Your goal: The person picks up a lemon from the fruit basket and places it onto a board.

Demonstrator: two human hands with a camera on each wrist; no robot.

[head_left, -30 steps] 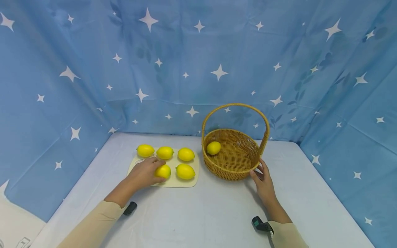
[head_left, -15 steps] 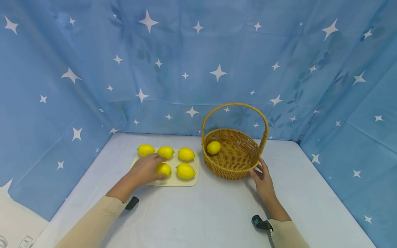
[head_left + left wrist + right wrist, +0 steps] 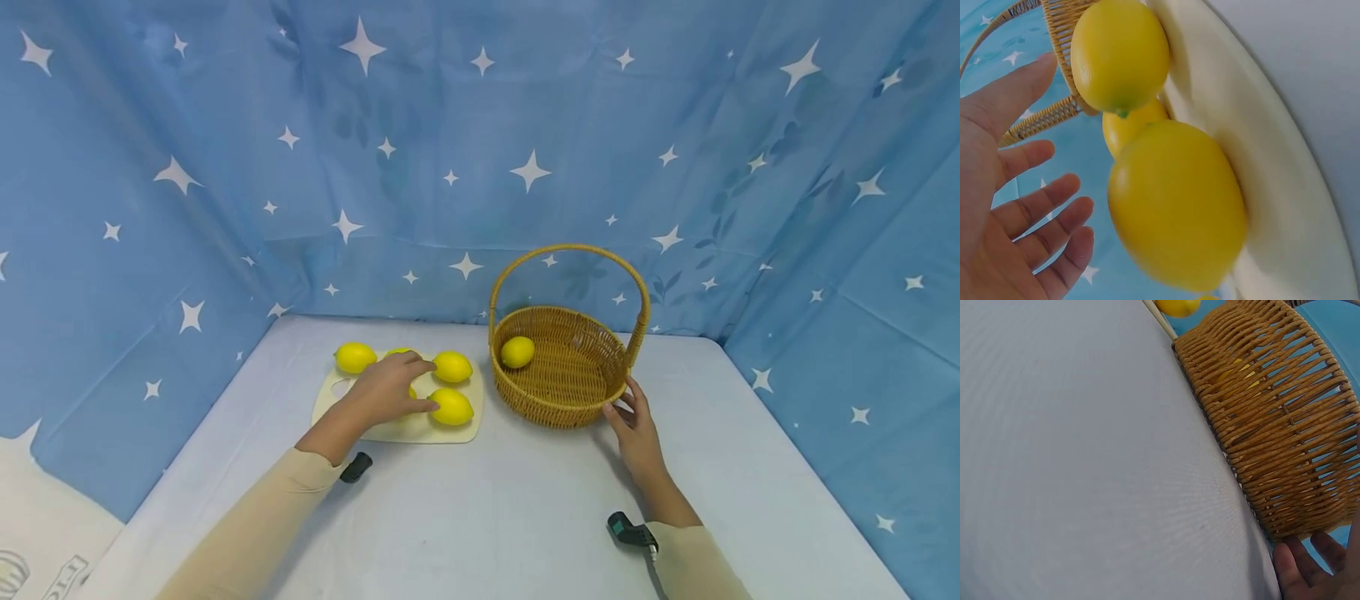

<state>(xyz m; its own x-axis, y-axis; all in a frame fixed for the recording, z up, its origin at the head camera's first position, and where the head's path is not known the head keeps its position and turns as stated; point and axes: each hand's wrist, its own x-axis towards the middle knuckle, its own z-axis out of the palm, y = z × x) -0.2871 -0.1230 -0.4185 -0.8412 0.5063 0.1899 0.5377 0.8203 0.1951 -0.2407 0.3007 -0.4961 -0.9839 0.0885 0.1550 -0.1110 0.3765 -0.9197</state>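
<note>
My left hand (image 3: 390, 390) reaches over the cutting board (image 3: 337, 410), its thumb and fingers spread. Under it one lemon (image 3: 412, 396) is mostly covered, and the thumb tip overlaps the front right lemon (image 3: 452, 407). In the left wrist view the hand (image 3: 1029, 212) holds nothing, with a large lemon (image 3: 1175, 206) beside its fingers. My right hand (image 3: 637, 433) touches the outside of the wicker basket (image 3: 551, 414) at its front right. In the right wrist view its fingertips (image 3: 1285, 555) lie against the woven wall. One lemon (image 3: 517, 352) lies inside the basket.
Along the board's back are a left lemon (image 3: 356, 357), a half-hidden middle lemon (image 3: 397, 352) and a right lemon (image 3: 453, 367). The basket's tall handle (image 3: 572, 247) arches upward. A blue star-patterned curtain (image 3: 420, 125) stands behind the white table (image 3: 487, 517).
My left hand has moved right, off the front left lemon it was around, toward the front right lemon. That first lemon stays on the board. The right hand stays at the basket.
</note>
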